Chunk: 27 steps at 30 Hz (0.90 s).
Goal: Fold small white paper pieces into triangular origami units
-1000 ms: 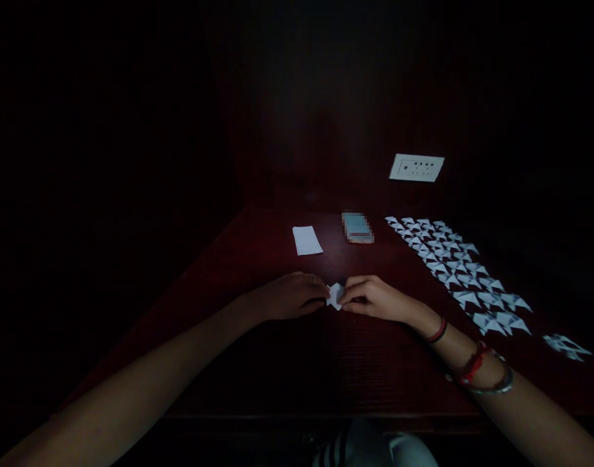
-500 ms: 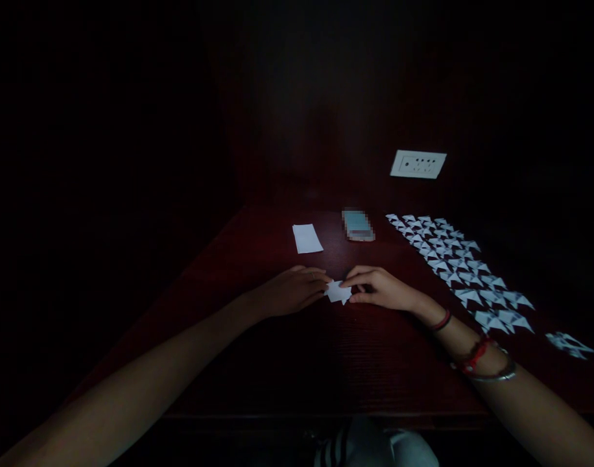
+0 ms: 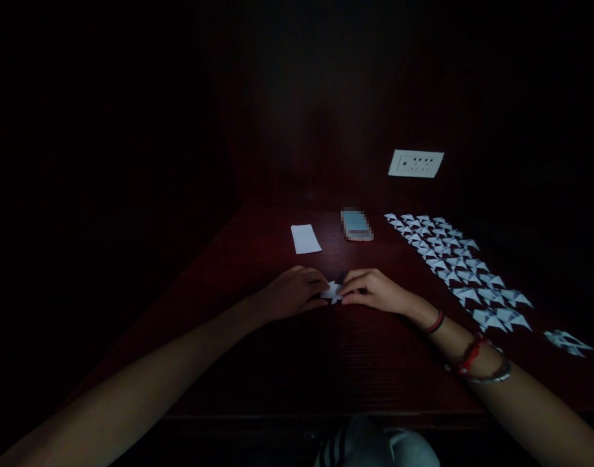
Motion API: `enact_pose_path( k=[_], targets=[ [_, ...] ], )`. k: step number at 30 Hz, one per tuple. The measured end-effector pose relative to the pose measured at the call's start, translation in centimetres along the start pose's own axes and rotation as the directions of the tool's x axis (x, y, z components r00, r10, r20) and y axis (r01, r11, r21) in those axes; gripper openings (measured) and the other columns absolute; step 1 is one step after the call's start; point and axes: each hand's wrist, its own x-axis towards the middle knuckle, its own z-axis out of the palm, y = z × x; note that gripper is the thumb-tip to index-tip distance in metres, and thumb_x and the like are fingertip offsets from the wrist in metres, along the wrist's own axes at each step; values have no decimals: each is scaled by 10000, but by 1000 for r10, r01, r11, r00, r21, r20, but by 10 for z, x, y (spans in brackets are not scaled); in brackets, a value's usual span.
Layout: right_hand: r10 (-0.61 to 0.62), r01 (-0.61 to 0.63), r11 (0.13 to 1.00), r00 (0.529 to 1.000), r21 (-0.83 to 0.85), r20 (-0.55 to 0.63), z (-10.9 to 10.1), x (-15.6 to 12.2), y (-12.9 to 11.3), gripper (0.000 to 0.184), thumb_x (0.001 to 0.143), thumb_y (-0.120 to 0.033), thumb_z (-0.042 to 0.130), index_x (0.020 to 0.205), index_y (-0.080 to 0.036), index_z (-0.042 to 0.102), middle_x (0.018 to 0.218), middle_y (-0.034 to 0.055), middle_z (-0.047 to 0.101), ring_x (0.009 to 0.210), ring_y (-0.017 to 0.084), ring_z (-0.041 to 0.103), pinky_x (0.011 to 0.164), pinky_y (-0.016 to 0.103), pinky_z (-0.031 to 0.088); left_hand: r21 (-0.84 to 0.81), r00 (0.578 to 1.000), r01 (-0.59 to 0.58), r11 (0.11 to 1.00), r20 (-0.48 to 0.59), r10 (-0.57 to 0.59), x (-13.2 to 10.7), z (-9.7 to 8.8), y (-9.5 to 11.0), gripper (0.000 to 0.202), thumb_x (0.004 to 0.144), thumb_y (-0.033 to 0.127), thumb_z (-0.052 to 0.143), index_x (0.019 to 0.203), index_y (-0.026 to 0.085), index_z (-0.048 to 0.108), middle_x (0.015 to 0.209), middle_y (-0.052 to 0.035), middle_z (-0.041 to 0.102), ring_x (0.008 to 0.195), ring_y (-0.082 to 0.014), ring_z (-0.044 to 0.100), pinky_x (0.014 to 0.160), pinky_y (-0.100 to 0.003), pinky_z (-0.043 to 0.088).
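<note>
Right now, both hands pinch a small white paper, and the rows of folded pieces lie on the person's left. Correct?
No. The head view shows the rows of folded pieces on the person's right; left hand and right hand do pinch the small white paper.

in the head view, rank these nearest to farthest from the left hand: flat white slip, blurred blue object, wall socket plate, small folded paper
1. small folded paper, right at the fingertips of the left hand.
2. flat white slip, just beyond the hand.
3. blurred blue object, farther back and to the right.
4. wall socket plate, farthest back, up and to the right.
</note>
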Motion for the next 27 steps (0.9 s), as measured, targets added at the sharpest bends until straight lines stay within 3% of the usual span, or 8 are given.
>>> enact_pose_path(
  k=[4,11,17,27],
  targets=[
    [-23,22,1000,998,20,52,0,-1,1,275,715,-291,549,958,-171,595,873,49,562,762,112,517,687,238,409,-51,1000,-9,999,-8,9,-1,3,-4,316,832,358,395,1118,234,444,1140,-25,477,1070,-175,388,883,-321,299],
    [17,-17,1000,999,4,-42,-2,-3,3,314,706,-302,556,994,-178,574,872,47,536,706,105,500,626,232,416,-139,1000,-17,990,-12,15,1,5,-8,252,843,267,395,1074,234,491,1088,-19,510,1004,-139,447,871,-289,326],
    [-39,41,995,999,-95,22,4,0,-5,251,741,-300,513,939,-171,600,895,49,549,798,125,519,730,253,409,-155,999,-45,987,-14,44,1,2,-2,240,818,268,440,1047,231,504,1065,-11,529,995,-138,461,871,-297,333],
    [-36,42,975,999,-217,30,8,2,-13,230,818,-247,388,903,-159,582,831,48,550,728,112,518,680,234,405,-236,997,-80,968,-27,75,3,3,2,221,815,239,447,1023,216,520,1014,-14,564,971,-131,488,865,-295,360]
  ],
)
